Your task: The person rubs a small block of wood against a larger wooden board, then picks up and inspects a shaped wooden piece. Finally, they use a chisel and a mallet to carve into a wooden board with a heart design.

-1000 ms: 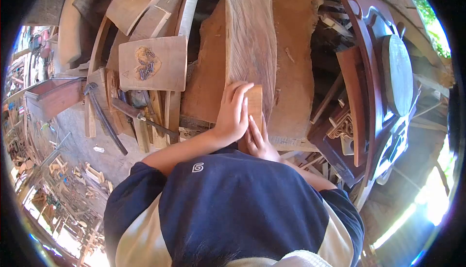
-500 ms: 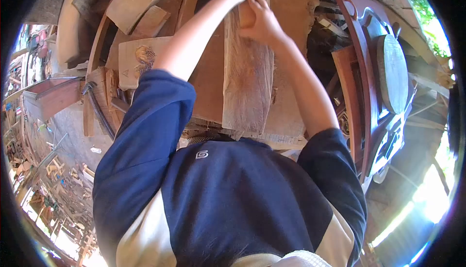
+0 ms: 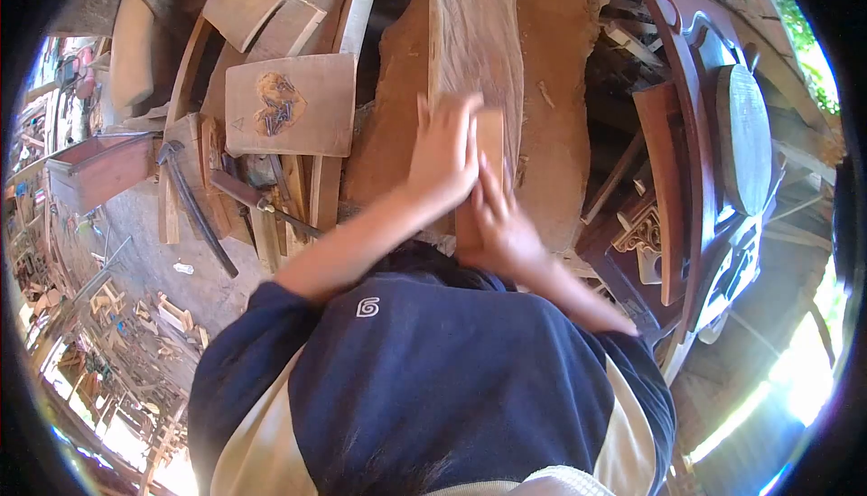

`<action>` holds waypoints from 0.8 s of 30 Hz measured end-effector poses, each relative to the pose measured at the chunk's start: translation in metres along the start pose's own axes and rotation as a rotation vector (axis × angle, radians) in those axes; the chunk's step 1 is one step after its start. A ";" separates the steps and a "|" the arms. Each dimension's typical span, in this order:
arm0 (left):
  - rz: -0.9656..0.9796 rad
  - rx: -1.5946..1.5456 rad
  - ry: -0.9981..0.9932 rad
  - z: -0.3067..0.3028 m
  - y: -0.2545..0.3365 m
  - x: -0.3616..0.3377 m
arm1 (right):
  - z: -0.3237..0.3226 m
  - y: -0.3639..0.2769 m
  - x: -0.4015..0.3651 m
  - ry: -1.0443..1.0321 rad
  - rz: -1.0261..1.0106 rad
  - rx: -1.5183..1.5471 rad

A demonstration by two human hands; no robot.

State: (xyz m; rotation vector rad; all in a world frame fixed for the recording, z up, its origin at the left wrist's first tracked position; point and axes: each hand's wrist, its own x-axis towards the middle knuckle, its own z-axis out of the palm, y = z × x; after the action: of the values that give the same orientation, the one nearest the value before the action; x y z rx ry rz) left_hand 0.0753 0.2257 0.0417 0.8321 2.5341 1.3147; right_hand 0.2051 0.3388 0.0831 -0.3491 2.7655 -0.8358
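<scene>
At the plank's near end | left hand curled over wooden block, right hand clasping its rear | press evenly, follow the grain

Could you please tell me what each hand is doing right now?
Left hand: closed on the wooden block.
Right hand: closed on its near end.

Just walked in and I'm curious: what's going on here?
A person presses a small wooden block flat on a long plank with both hands: the left hand wraps over it, the right hand grips its near end. The plank rests on a broad wooden slab, with a square board to its left.
</scene>
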 end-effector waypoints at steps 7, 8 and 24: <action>-0.118 0.056 -0.044 0.000 -0.080 0.283 | -0.067 0.134 0.224 0.249 0.152 -0.069; -0.142 0.093 -0.008 0.008 -0.098 0.309 | -0.075 0.138 0.241 0.254 0.176 -0.089; -0.004 -0.114 -0.032 -0.004 0.011 -0.044 | 0.043 -0.001 -0.043 0.057 -0.104 -0.107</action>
State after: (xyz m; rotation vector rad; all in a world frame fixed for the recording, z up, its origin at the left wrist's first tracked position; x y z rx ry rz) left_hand 0.1144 0.2042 0.0478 0.8176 2.4100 1.4178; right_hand 0.2580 0.3283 0.0552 -0.5004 2.8735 -0.7335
